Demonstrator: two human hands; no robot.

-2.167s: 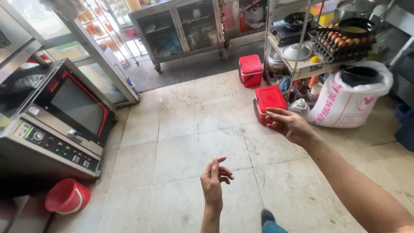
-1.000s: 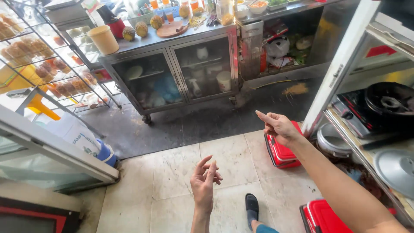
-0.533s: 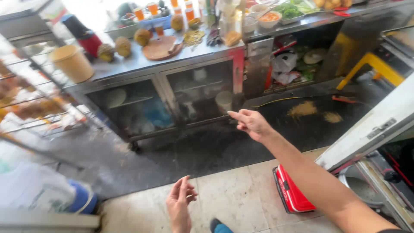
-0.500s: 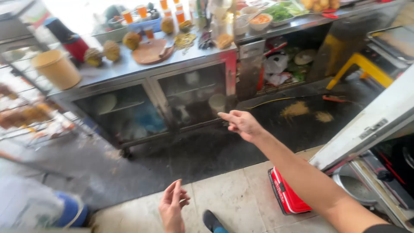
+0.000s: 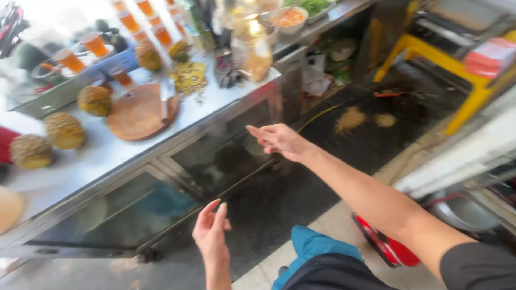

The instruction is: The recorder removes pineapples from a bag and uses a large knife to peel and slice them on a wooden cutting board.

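Note:
My right hand [image 5: 278,140] is stretched forward with its fingers apart, empty, close in front of a steel counter cabinet [image 5: 97,161] with glass doors. My left hand [image 5: 210,232] hangs lower, palm turned inward, fingers loosely apart and holding nothing. On the counter top lie a round wooden cutting board [image 5: 141,111] with a knife [image 5: 164,100] on it, three pineapples [image 5: 64,130] to its left, and a glass jar [image 5: 250,49] near the right end.
Cups of orange drink [image 5: 95,44] and bowls of food [image 5: 290,16] stand at the counter's back. A yellow stool [image 5: 430,53] is at the right, a red plastic stool [image 5: 388,248] on the floor by my leg. The dark floor has spilled yellow patches [image 5: 350,118].
The view has swung up from the tiled floor to the counter and closed in on it. Both hands stay empty; my right hand now reaches nearer the cabinet's edge.

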